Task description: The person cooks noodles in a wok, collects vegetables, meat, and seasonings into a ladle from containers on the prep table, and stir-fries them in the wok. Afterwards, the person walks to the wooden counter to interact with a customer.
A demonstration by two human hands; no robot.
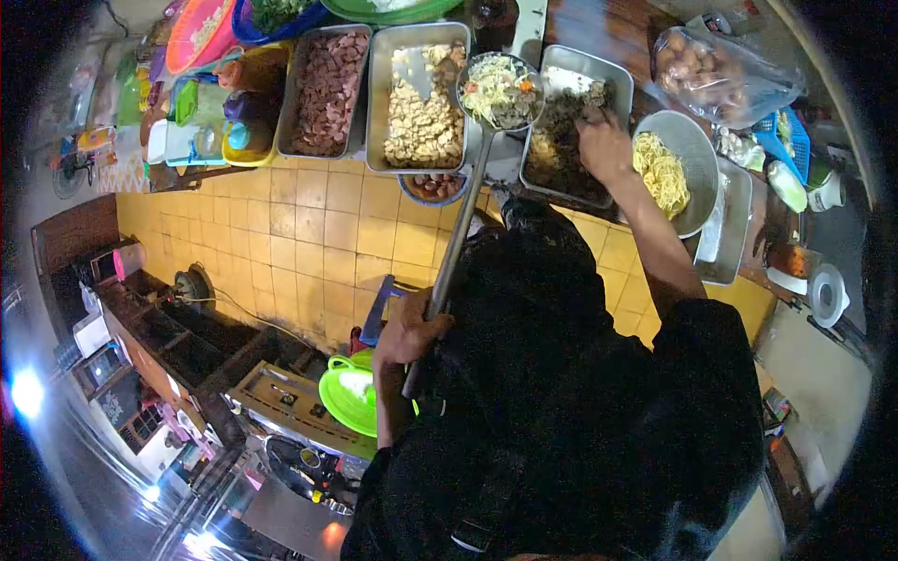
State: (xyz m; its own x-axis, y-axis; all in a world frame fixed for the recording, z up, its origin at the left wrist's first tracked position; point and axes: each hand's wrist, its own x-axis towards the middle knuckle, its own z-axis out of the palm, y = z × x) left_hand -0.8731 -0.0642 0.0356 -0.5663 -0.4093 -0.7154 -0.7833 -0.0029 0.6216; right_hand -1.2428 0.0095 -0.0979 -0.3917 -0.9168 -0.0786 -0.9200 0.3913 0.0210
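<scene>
My left hand (410, 329) is wrapped round the long metal handle of a ladle (465, 210). The ladle's round bowl (500, 91) holds shredded cabbage, orange bits and dark pieces, and hangs between two metal trays. To its right, my right hand (604, 145) reaches into a tray of dark chopped food (566, 140), fingers bent together at the pieces, fingertips partly hidden. Left of the ladle stands a tray of pale yellow pieces (421, 122), then a tray of pinkish sliced meat (327, 93). A grey colander (706, 168) with yellow noodles (659, 175) sits right of my right hand.
A plastic bag of eggs (697, 70) lies at the back right, near a blue basket (786, 150). Colourful bowls and a yellow tub (248, 154) stand at the left. Below the trays is a bowl of round brown items (435, 187). A green lid (348, 393) is near my left forearm.
</scene>
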